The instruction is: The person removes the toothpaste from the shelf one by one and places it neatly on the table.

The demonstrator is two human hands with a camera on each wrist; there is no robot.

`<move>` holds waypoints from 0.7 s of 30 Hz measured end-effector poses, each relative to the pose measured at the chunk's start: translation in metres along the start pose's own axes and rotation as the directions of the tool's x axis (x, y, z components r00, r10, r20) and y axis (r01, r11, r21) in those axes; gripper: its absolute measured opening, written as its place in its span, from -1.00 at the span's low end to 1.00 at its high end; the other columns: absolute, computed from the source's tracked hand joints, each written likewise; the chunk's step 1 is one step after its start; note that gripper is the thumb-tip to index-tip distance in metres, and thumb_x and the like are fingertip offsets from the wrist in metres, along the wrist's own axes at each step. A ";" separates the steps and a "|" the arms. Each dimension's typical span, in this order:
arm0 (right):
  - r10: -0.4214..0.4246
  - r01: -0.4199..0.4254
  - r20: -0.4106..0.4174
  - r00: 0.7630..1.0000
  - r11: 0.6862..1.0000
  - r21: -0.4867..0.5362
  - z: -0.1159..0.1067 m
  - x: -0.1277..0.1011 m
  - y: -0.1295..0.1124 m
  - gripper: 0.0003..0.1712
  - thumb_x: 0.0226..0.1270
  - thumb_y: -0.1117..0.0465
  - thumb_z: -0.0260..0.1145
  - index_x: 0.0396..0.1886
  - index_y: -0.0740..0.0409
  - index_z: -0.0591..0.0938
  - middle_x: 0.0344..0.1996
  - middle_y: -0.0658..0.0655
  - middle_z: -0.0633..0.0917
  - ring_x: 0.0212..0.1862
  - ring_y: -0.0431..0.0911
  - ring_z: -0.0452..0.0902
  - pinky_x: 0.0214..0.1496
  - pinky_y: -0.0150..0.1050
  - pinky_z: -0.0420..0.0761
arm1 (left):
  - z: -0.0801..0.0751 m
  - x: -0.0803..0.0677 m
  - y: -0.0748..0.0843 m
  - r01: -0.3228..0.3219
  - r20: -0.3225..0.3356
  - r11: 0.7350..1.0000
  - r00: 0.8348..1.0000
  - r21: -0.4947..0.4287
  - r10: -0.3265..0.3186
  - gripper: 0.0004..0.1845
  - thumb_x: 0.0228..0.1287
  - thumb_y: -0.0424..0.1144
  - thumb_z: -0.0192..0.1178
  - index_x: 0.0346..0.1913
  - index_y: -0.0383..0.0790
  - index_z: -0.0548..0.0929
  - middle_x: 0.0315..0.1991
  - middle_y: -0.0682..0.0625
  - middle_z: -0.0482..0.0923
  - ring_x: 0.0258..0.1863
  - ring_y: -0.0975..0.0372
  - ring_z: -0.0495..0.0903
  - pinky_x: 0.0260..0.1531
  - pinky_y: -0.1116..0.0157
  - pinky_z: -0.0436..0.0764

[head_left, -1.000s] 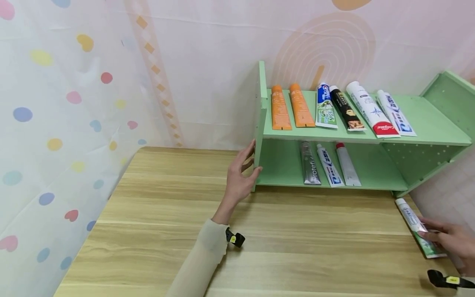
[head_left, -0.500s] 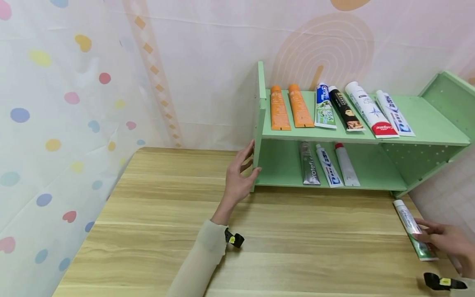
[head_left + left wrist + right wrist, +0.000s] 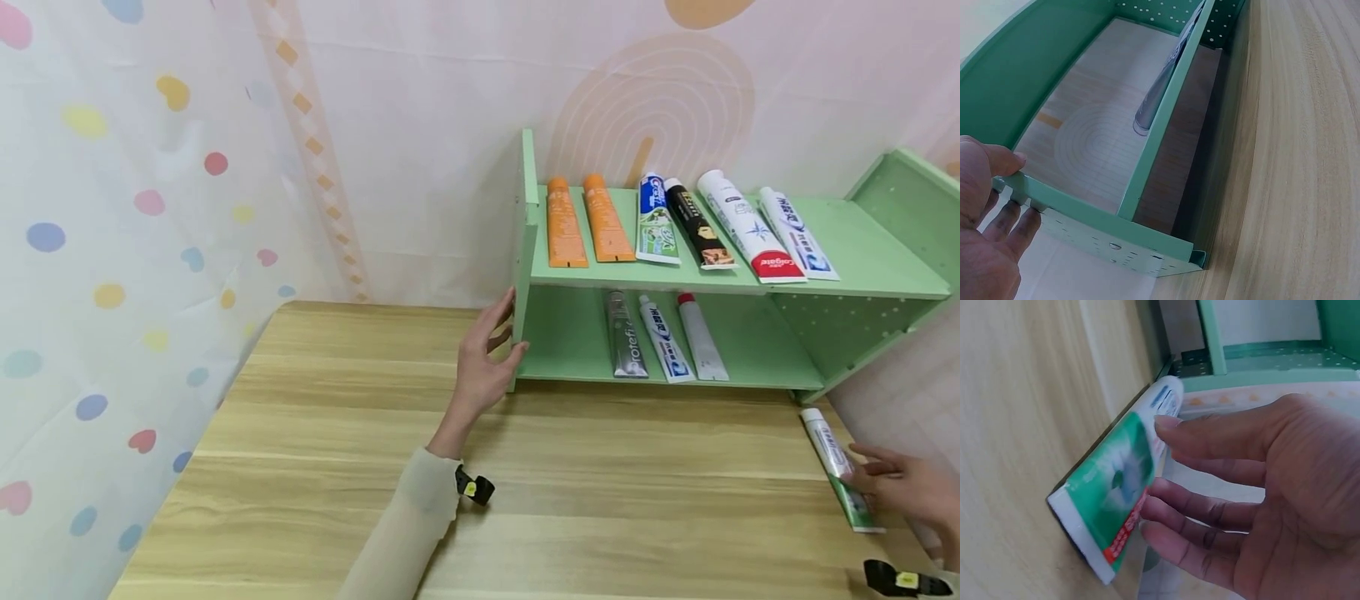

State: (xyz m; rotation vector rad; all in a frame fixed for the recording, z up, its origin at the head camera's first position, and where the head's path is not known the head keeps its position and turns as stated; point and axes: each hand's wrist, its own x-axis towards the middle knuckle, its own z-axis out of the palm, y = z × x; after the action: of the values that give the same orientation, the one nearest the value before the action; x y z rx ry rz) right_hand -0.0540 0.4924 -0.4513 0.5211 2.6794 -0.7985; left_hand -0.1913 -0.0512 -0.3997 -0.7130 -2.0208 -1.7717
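- Right hand [image 3: 907, 492] has loose, nearly straight fingers touching the green toothpaste tube [image 3: 838, 468] lying at the table's [image 3: 600, 492] right edge, not gripping yet.
- Left hand [image 3: 483, 358] clasps the green shelf's [image 3: 525, 250] side panel.
- I'd pinch mid-tube and keep that shelf steadied.

My left hand [image 3: 482, 362] reaches forward, fingers loosely curled; my right hand [image 3: 911, 492] lies flat-fingered at the bench's right edge.
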 end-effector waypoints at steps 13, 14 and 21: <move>-0.186 0.194 -0.253 0.949 0.981 0.006 -0.005 -0.011 -0.024 -0.19 0.62 0.17 0.10 0.63 0.38 -0.05 0.48 0.67 0.09 0.29 0.59 0.20 -0.02 0.29 0.62 | 0.003 0.000 -0.035 -0.001 0.000 1.000 1.000 0.012 0.001 -0.15 0.24 -0.60 0.32 0.56 -0.12 0.32 0.39 -0.20 0.45 0.38 -0.10 0.49 0.20 -0.10 0.67; -0.205 0.212 -0.287 0.936 0.977 -0.005 -0.002 -0.003 -0.014 -0.17 0.63 0.12 0.10 0.67 0.24 -0.06 0.57 0.56 0.03 0.36 0.54 0.18 0.03 0.17 0.64 | 0.002 0.000 -0.036 -0.002 0.001 1.000 1.000 0.015 0.002 -0.15 0.24 -0.58 0.33 0.56 -0.09 0.32 0.39 -0.17 0.46 0.39 -0.07 0.50 0.20 -0.06 0.67; -0.321 0.379 -0.481 0.816 0.925 0.026 0.013 0.054 0.053 -0.06 0.56 0.07 0.23 0.67 -0.43 -0.13 0.70 -0.10 -0.17 0.61 0.34 -0.07 0.59 0.27 0.20 | 0.001 0.000 -0.035 -0.011 0.007 1.000 1.000 0.027 0.011 -0.13 0.28 -0.55 0.31 0.58 0.08 0.30 0.40 -0.08 0.46 0.40 0.01 0.49 0.22 0.03 0.67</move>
State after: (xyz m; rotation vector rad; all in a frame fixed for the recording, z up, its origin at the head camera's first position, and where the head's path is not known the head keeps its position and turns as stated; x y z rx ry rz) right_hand -0.0777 0.5406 -0.5069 0.2664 3.2572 -1.0538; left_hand -0.2116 -0.0533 -0.4286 -0.7224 -2.0374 -1.7349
